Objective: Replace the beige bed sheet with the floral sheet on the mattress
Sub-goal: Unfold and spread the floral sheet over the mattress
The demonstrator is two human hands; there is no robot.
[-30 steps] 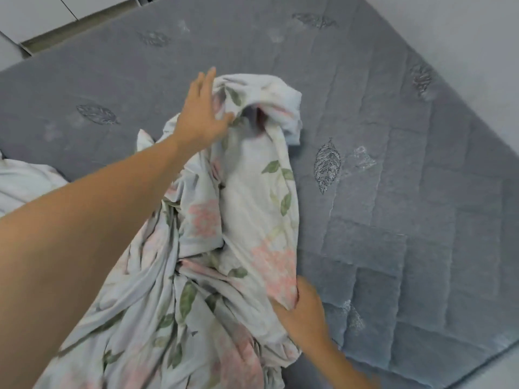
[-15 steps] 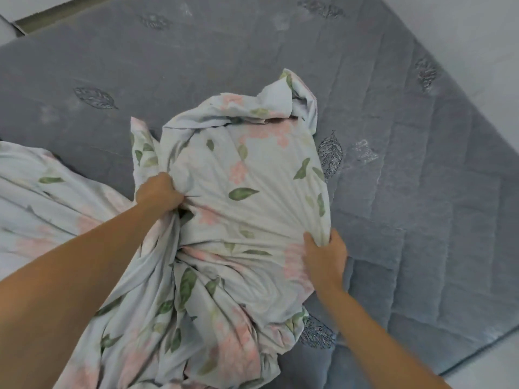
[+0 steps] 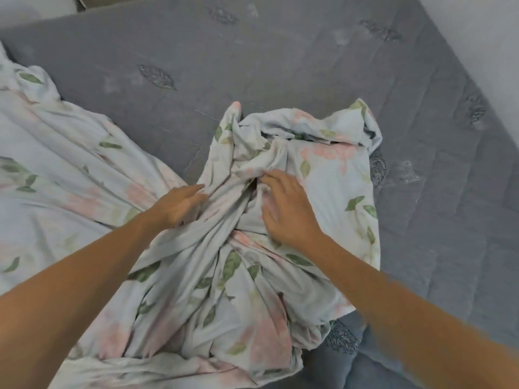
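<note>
The floral sheet (image 3: 331,175), white with pink flowers and green leaves, lies bunched and twisted on the bare grey quilted mattress (image 3: 252,66). One part spreads to the left, another is heaped in the middle. My left hand (image 3: 179,204) rests on a gathered fold with its fingers stretched forward into the cloth. Just right of it, my right hand (image 3: 286,209) lies on the heap with spread fingers, the index fingertip at a crease. No beige sheet is in view.
A pale wall (image 3: 483,29) runs along the mattress's right edge. At the top left, beyond the mattress's far edge, a strip of floor and a white surface (image 3: 42,5) show. Embroidered leaf patches dot the mattress.
My left hand has let go of its fistful of sheet and now lies flatter. My right hand has moved from the sheet's right edge in to the middle of the heap.
</note>
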